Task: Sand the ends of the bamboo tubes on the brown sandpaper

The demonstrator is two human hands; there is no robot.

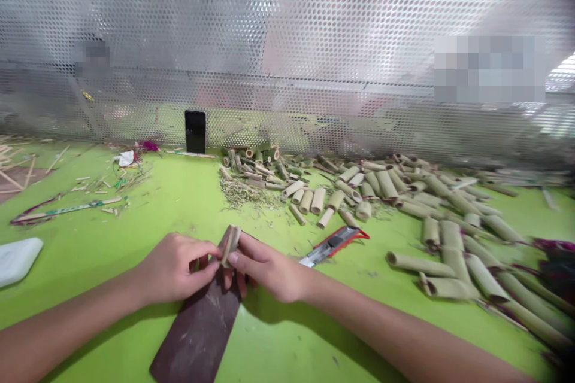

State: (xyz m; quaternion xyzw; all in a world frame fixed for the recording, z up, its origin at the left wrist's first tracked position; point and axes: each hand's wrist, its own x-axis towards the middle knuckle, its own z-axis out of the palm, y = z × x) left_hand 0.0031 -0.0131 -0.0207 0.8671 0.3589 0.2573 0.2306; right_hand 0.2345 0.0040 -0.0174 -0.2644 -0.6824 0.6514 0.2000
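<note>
- Though the strip (81,208) at your ten o'clock bears green marks, they're too blurred to read.
- Bamboo tubes (386,184), one to four; cutter (336,243), three; phone (195,132), eleven.
- Your right hand (274,269) pinches a bamboo piece (230,244) at dial centre; your left hand (175,269), fingertips together, meets its edge, hold unclear.
- Brown board (197,335), seven; green table (278,353) beneath; perforated screen (251,30), twelve.

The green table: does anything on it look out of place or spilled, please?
Yes. Loose shavings lie scattered beside the cut bamboo pieces, as if spilled. A dark phone, standing upright by the perforated screen, also looks out of place so near cut bamboo.
</note>
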